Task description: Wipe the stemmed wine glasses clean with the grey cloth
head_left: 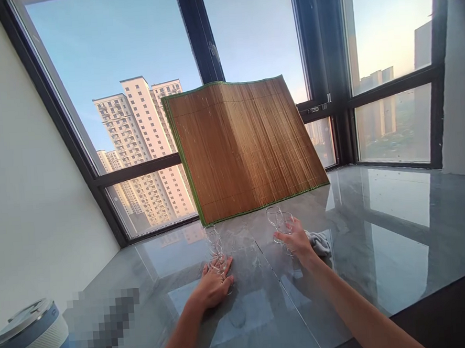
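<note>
Two clear glasses stand close together at the left, a farther glass (211, 235) and a nearer glass (217, 256). My left hand (214, 286) is at the nearer glass, its thumb and fingers around the lower part; the transparent outlines overlap, so the exact grip is hard to make out. To the right, my right hand (298, 242) is closed round a clear stemmed glass (286, 222), thumb on the near left side. Another clear glass (274, 217) is just left of it, overlapping it in view. Behind my right hand lies a crumpled grey cloth (319, 243).
A brown bamboo mat (246, 147) with green edging leans upright against the window (129, 33). The glossy grey marble sill (261, 319) reflects light and has a dark front edge. At the lower left is a blue and white lidded cup (33, 341), beside a pixelated patch.
</note>
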Motion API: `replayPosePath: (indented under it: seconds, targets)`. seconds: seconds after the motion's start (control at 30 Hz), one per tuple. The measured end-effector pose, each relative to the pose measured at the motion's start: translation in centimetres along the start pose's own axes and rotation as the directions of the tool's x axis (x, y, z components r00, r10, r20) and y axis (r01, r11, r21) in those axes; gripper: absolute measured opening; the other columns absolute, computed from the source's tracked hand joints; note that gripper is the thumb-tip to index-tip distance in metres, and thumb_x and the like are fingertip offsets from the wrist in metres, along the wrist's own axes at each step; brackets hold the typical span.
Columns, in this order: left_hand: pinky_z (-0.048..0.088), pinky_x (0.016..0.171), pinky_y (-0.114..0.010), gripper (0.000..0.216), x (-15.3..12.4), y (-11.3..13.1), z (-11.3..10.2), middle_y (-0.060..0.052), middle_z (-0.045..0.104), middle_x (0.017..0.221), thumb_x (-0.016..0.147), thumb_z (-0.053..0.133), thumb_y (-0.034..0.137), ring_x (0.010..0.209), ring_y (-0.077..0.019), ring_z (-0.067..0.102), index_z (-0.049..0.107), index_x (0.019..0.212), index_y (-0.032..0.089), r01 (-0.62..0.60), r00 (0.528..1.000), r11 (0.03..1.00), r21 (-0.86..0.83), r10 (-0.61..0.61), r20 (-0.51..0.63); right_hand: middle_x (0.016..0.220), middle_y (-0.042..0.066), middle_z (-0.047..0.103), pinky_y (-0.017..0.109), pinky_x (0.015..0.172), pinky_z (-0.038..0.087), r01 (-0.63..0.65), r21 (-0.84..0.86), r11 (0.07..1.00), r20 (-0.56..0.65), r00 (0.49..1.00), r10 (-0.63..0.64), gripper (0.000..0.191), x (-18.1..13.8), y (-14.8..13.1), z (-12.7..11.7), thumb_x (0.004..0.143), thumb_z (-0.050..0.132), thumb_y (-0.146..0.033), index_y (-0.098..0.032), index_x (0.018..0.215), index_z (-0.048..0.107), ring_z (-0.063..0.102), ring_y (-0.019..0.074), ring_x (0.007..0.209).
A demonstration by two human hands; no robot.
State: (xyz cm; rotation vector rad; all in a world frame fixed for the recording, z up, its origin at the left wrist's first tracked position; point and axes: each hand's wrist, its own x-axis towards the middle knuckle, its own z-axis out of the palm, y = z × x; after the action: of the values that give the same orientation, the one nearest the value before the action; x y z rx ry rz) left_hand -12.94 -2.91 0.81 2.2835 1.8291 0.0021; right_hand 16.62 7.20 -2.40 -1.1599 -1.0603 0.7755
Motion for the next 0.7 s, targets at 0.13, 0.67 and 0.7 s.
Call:
replayPosePath:
  seconds: [0.13, 0.67, 0.7]
  targets:
    - [0.000, 0.121, -0.050, 0.065, 0.2, -0.2, 0.1, 0.001, 0.003, 0.164, 0.094, 0.032, 0.044, 0.152, -0.0259, -0.002, 0.019, 0.156, 0.029, -0.022, 1.000, 1.000, 0.000, 0.022, -0.001, 0.129, 0.021, 0.057, 0.040, 0.085, 0.052, -0.106, 0.159, 0.982, 0.096, 0.991, 0.092, 0.097, 0.5, -0.7, 0.2, 0.050, 0.078, -0.044, -0.016, 0.135, 0.041, 0.059, 0.0330, 0.116]
    - [0.001, 0.121, -0.053, 0.066, 0.1, -0.2, -0.3, 0.000, 0.010, 0.164, 0.090, 0.037, 0.044, 0.151, -0.0281, 0.002, 0.028, 0.154, 0.030, -0.035, 0.999, 0.998, -0.043, 0.034, -0.035, 0.112, 0.010, 0.063, 0.043, 0.093, 0.048, -0.183, 0.325, 0.928, 0.307, 0.949, 0.079, 0.097, 0.3, -0.4, 3.0, 0.048, 0.081, -0.034, -0.024, 0.134, 0.037, 0.056, 0.0297, 0.121]
    - [0.000, 0.121, -0.053, 0.066, 0.2, -0.3, -0.2, 0.000, 0.011, 0.164, 0.090, 0.037, 0.045, 0.151, -0.0283, 0.003, 0.029, 0.154, 0.031, -0.040, 0.998, 0.998, -0.043, 0.038, -0.045, 0.115, 0.010, 0.062, 0.044, 0.095, 0.048, -0.184, 0.318, 0.930, 0.320, 0.944, 0.078, 0.101, 0.2, -0.3, 3.4, 0.047, 0.082, -0.036, -0.025, 0.136, 0.036, 0.056, 0.0295, 0.121]
